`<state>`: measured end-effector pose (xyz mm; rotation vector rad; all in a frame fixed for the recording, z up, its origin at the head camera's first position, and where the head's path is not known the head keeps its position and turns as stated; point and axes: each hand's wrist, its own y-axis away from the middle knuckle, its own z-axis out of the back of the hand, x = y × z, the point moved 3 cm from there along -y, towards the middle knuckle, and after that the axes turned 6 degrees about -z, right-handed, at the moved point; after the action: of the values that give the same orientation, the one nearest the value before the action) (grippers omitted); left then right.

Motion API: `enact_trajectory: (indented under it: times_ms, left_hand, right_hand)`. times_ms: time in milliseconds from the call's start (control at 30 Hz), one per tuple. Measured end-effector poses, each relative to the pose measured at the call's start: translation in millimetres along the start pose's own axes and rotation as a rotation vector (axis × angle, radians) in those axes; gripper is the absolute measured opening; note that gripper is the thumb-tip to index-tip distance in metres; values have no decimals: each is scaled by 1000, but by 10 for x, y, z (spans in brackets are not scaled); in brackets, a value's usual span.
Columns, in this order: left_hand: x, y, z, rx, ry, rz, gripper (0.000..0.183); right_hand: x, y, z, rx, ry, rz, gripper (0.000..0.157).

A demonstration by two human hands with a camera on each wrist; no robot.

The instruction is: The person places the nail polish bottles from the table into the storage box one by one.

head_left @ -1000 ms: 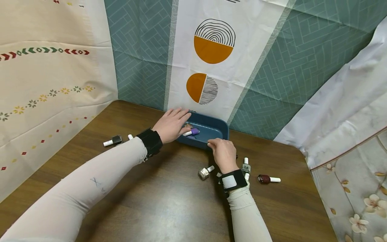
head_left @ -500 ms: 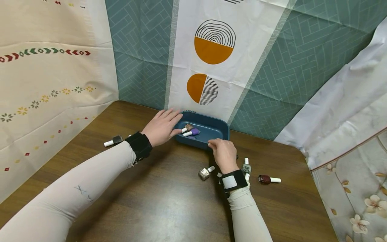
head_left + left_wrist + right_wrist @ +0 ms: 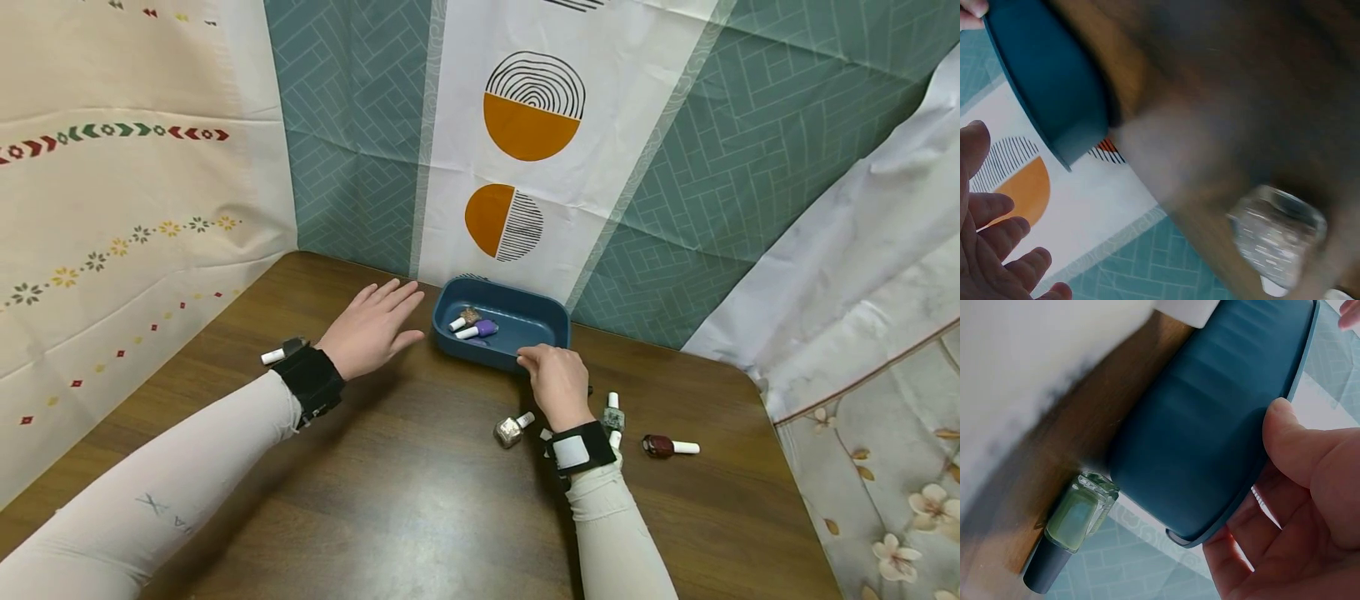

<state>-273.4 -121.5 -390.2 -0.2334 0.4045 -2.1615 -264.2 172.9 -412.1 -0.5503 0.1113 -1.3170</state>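
My right hand (image 3: 557,385) pinches the near rim of a dark blue tray (image 3: 558,321) at its right part; in the right wrist view the thumb presses the outer wall and the fingers reach over the rim. Inside the tray's left end lie a purple nail polish bottle (image 3: 486,328) and a copper glitter one (image 3: 470,316), both white-capped. My left hand (image 3: 365,332), fingers spread and holding nothing, hovers left of the tray. Beside its wrist lies a dark nail polish bottle (image 3: 296,344), partly hidden. The left wrist view shows a silvery bottle (image 3: 1275,240), blurred.
A gold glitter bottle (image 3: 509,432) lies in front of the tray. Right of it are a grey-green glitter bottle (image 3: 613,418) and a dark red one (image 3: 658,447). In the right wrist view, a green bottle (image 3: 1075,519) with a dark cap lies near the tray. Fabric hangs behind the table.
My left hand has drawn back leftward from over the tray, uncovering the copper and purple bottles. The right hand stays on the tray's rim.
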Motion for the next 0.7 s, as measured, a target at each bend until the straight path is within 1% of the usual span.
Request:
enact_trajectory:
  times_ms: [300,700]
  left_hand:
    - [122,303,-11,5,-25,12,65]
    - [257,581,64,33,-32,29,68]
  right_hand:
    - [2,20,-12,15,-2,-4,15]
    - [6,6,-3,12,-10,-1,14]
